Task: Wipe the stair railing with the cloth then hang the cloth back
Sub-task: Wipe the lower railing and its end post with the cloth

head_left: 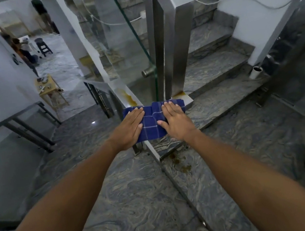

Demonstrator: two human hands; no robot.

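The blue checked cloth (151, 122) is partly hidden under the left hand (130, 127) and right hand (176, 120). It covers the railing (123, 92) there. The people far back (23, 53) are too small to make out.

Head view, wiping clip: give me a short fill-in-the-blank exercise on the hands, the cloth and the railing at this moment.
1. The blue checked cloth lies draped over the top of the ____.
2. The left hand and right hand both press on the cloth with ____ fingers.
3. Beyond the cloth, the railing shows a ____ stain.
4. The panel under the rail is made of ____.

Missing words: railing; straight; brown; glass
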